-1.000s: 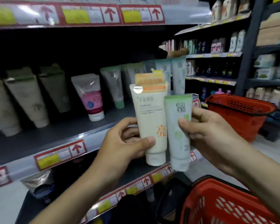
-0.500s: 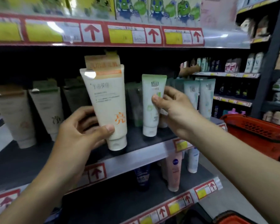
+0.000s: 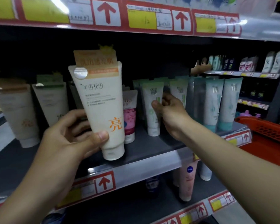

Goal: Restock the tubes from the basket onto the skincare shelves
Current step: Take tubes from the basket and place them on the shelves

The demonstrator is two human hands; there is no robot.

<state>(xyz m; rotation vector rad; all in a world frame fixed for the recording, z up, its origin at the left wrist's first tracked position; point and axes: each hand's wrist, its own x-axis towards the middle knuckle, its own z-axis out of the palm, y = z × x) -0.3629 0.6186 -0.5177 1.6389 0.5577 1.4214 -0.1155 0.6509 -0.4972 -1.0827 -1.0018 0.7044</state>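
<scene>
The left hand (image 3: 68, 139) has its grip wrapped around a cream tube with orange lettering (image 3: 102, 109), cap down, in front of the shelf (image 3: 152, 149). The right hand (image 3: 171, 115) pinches a green-and-white tube (image 3: 152, 113) standing upright on the shelf beside a pink tube (image 3: 129, 117).

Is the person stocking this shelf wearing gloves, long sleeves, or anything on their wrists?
No. The left hand and right hand are both bare, with no gloves. Both forearms are uncovered as far as the picture's bottom edge, so no sleeve shows. No watch, bracelet or ring is visible. The fingernails look short and unpainted.
</scene>
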